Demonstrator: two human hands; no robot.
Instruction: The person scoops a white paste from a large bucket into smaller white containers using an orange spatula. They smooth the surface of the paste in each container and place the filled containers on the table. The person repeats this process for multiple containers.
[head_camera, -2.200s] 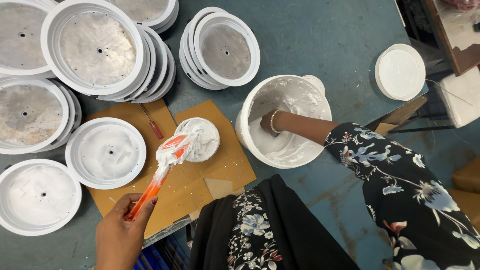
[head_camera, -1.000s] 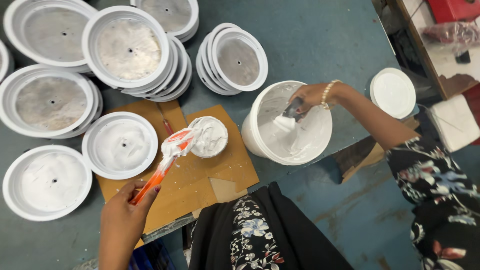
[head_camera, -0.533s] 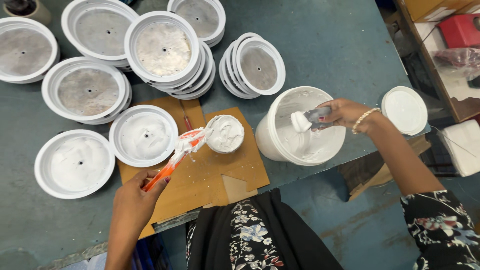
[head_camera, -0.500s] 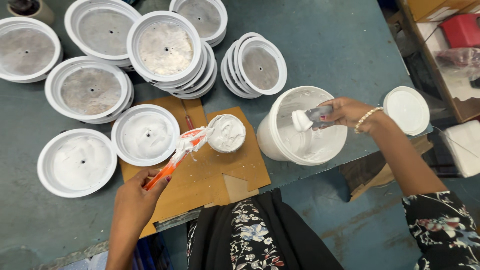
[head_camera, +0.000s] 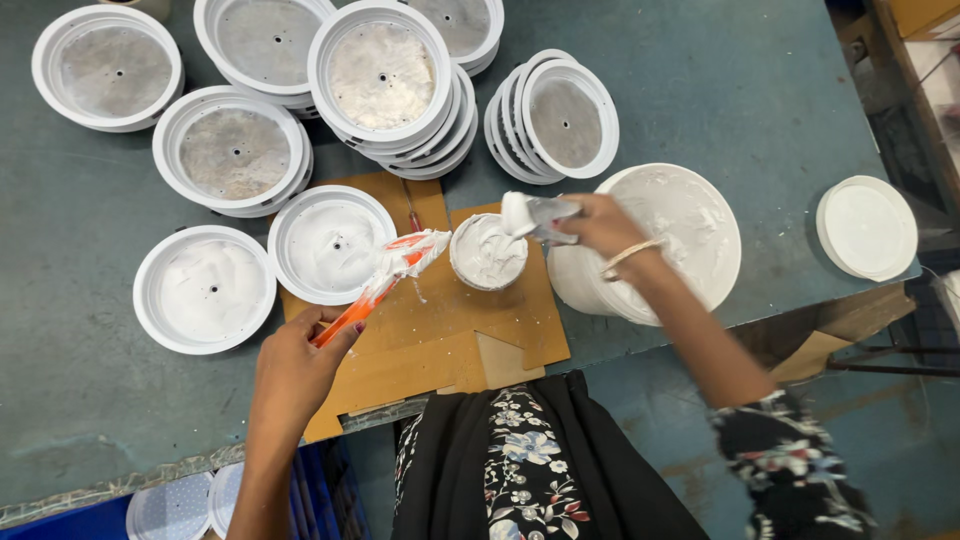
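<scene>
My left hand (head_camera: 300, 362) grips an orange-handled brush (head_camera: 385, 280) whose white-coated head hovers between a round white dish (head_camera: 332, 244) and a small bowl of white paste (head_camera: 488, 252). My right hand (head_camera: 597, 224) holds a scoop (head_camera: 533, 212) loaded with white paste over the small bowl's right rim. Behind that hand stands a large white bucket (head_camera: 690, 235) smeared with paste. The bowl and the dish rest on a brown cardboard sheet (head_camera: 430, 335).
Another white-coated dish (head_camera: 204, 288) lies left of the cardboard. Stacks of round white-rimmed metal dishes (head_camera: 380, 80) fill the back of the grey-green table (head_camera: 720, 90). A white bucket lid (head_camera: 866, 227) lies at the right edge. Blue crates (head_camera: 180, 505) sit below the front edge.
My right hand has lifted a scoop of paste out of the bucket and carried it left to the small bowl. The left hand has kept the brush steady.
</scene>
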